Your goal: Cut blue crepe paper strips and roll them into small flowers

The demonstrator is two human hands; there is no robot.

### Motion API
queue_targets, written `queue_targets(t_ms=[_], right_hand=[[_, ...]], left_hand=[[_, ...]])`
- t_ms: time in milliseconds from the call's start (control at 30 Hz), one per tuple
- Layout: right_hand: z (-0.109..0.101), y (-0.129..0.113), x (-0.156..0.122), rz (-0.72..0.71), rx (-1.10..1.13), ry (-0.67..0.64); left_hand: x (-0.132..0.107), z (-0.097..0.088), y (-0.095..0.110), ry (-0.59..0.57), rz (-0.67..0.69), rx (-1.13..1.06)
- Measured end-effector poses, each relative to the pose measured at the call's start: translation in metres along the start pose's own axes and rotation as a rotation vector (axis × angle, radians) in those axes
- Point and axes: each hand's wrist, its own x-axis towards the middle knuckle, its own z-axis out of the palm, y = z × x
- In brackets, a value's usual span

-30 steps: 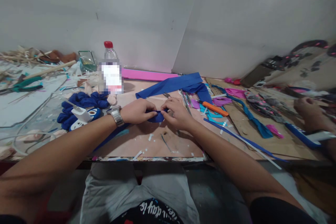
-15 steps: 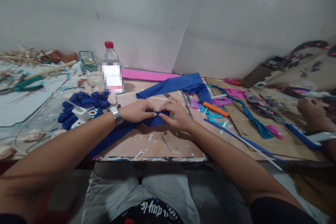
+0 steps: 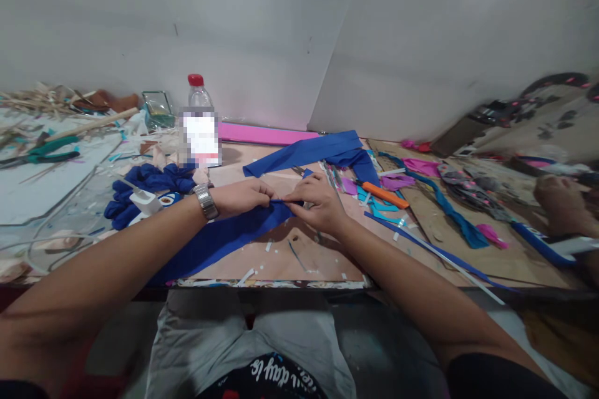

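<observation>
A long blue fabric strip (image 3: 224, 238) slants from the table's front edge up to both hands. My left hand (image 3: 246, 196), below a metal wristwatch, pinches its upper edge. Close beside it, my right hand (image 3: 321, 199) grips the end of the same strip between thumb and fingers. The fingertips nearly meet at the cloth, and part of the strip is hidden behind them. Behind the hands lies another blue fabric piece (image 3: 309, 151), folded at its right end. A bunched dark blue cloth coil (image 3: 152, 181) rests left of my left wrist.
An orange-handled cutter (image 3: 384, 194) lies right of my right hand. A red-capped bottle (image 3: 200, 96) stands behind my left hand. Green-handled pliers (image 3: 53, 148) lie far left. At the right edge is another person's hand (image 3: 564, 202), near a blue and white tool (image 3: 543, 243).
The strip between my hands has spread flatter and its edge is pulled straighter. My left fingers have shifted slightly; a blue end now shows above my right fingers.
</observation>
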Motion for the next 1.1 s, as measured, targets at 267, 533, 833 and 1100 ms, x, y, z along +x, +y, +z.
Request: queue_targets(t_ms=[267, 533, 833, 1100], right_hand=[[-0.002, -0.003, 0.0, -0.018, -0.051, -0.015], [-0.005, -0.008, 0.001, -0.013, -0.047, -0.052], [0.0, -0.008, 0.0, 0.064, -0.04, -0.109], [0.003, -0.005, -0.002, 0.108, -0.008, -0.158]], left_hand=[[0.003, 0.004, -0.007, 0.051, 0.036, 0.081], [0.003, 0.005, 0.002, 0.111, 0.096, 0.221], [-0.004, 0.02, 0.014, 0.29, 0.226, 0.579], [-0.003, 0.026, 0.012, 0.299, 0.246, 0.918]])
